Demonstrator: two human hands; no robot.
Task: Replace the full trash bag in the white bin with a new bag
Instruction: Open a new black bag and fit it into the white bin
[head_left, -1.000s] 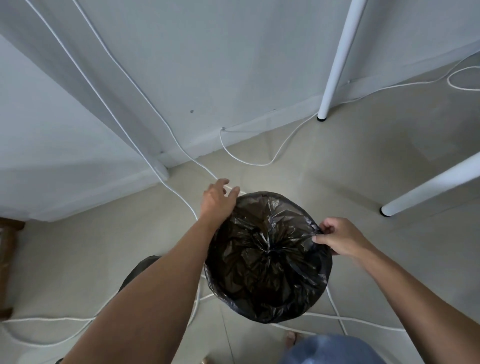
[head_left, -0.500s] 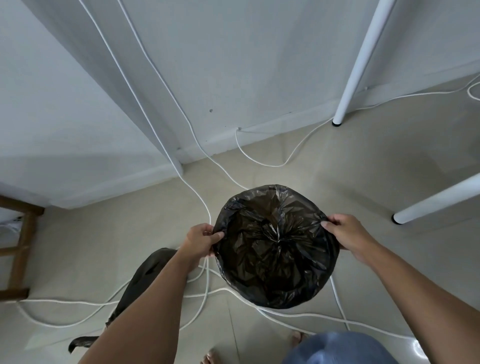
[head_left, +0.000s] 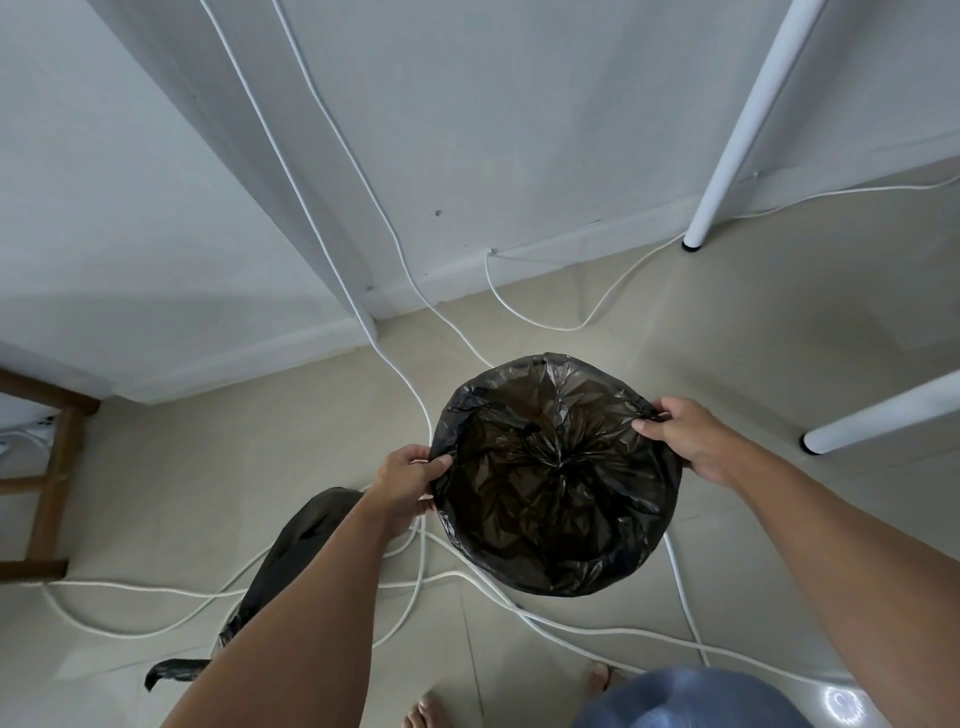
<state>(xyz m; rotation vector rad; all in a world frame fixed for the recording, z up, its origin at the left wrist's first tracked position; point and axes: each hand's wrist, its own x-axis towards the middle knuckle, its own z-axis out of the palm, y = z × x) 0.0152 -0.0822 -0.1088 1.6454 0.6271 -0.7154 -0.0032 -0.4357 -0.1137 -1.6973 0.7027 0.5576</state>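
Note:
A black trash bag (head_left: 556, 478) lines a round bin on the floor, its edge folded over the rim so that the white bin itself is hidden. My left hand (head_left: 408, 478) grips the bag's edge at the rim's left side. My right hand (head_left: 685, 436) pinches the edge at the upper right of the rim. A second dark bag (head_left: 298, 551) lies on the floor to the left, partly behind my left forearm.
White cables (head_left: 452, 577) snake over the beige floor around the bin. Two white table legs (head_left: 727, 150) stand at the right. A wooden frame (head_left: 52, 478) is at the left edge, beside the wall and baseboard (head_left: 519, 265). My bare toes (head_left: 423, 712) show at the bottom.
My left hand moved from the rim's far left side down to its left side. My right hand stayed on the right edge. The view shifted, revealing the dark bag on the floor.

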